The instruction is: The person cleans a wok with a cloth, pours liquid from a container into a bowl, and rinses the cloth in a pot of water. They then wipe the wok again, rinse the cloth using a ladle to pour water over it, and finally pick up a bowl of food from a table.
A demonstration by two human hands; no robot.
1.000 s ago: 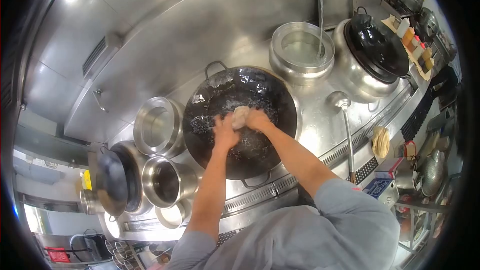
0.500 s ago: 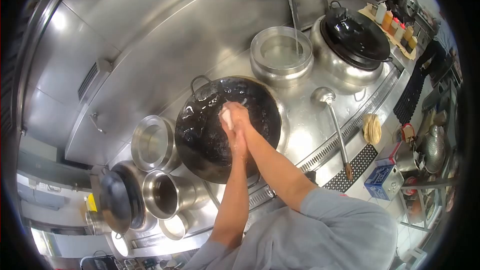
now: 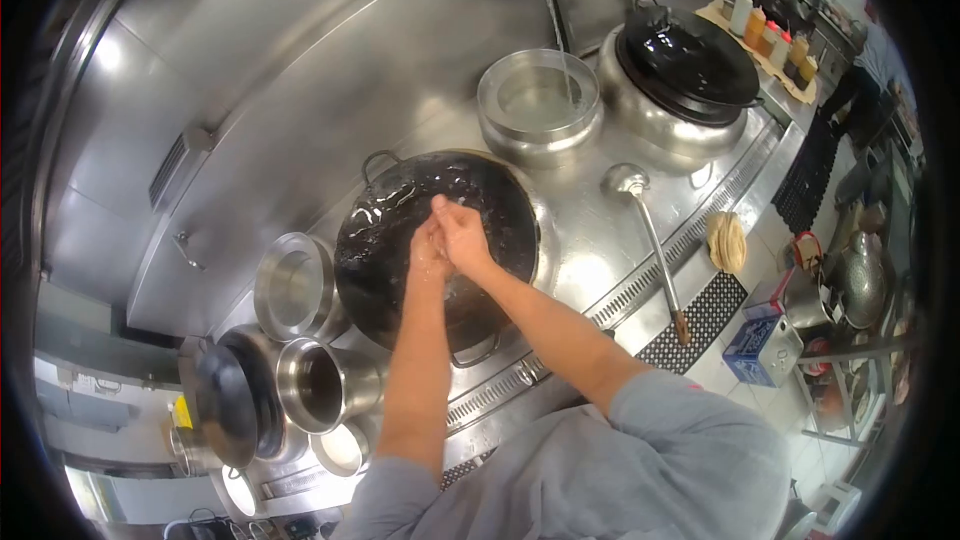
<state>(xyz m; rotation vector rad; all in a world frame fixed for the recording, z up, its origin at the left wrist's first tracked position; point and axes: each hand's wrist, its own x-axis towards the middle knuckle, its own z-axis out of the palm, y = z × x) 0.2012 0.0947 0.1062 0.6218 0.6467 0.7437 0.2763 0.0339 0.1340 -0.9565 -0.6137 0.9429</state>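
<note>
Head view: both hands pressed together over the wok.
Left hand (image 3: 428, 252) and right hand (image 3: 462, 235) are clasped palm to palm inside the wet black wok (image 3: 400, 225) on the steel desk (image 3: 600, 280), so drips fall into it; whether anything lies between them I cannot tell.

Black wok (image 3: 400, 230) (glossy), silver ladle (image 3: 640, 220), blue box (image 3: 762, 348), grey sleeves (image 3: 640, 450).

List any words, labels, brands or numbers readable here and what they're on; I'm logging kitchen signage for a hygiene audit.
No text can be read.
Blue box on the floor at right: has printing, too blurred to read.
Bottles on the far counter: any labels are too small to read.
Yellow tag by the left burner: no legible writing.
</note>
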